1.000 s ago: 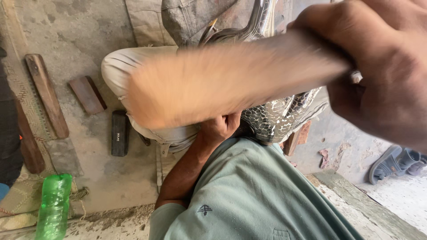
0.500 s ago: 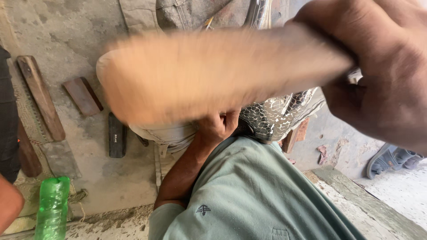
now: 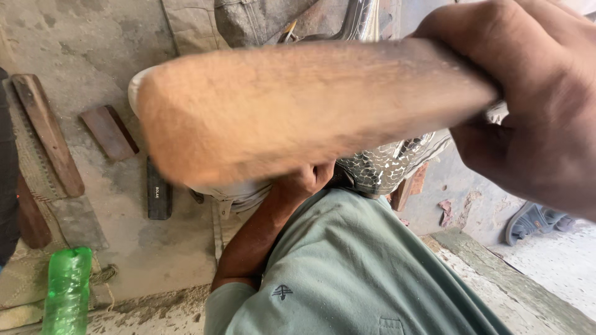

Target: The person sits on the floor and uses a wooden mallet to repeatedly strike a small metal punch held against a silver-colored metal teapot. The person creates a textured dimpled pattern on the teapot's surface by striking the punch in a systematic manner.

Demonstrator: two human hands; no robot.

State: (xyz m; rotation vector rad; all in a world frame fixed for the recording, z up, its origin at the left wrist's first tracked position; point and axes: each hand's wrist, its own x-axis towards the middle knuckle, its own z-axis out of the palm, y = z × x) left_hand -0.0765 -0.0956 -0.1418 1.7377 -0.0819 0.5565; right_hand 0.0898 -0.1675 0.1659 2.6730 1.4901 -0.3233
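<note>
1. Right hand (image 3: pixel 534 105), fingers closed around the handle end of a blurred wooden mallet (image 3: pixel 298 108) crossing the upper frame
2. Left hand (image 3: pixel 307 180), beneath the mallet, against a hammered shiny metal vessel (image 3: pixel 385 164); finger state indiscernible
3. Green plastic bottle (image 3: pixel 67 290), lower left, on the floor

I read this as a rough metalworking workshop at floor level: bare stained concrete floor (image 3: pixel 93 49), worn wooden blocks (image 3: pixel 46 133) scattered on it, a hammered shiny metal vessel (image 3: pixel 385 164), and a blurred wooden mallet (image 3: pixel 298 108).
</note>
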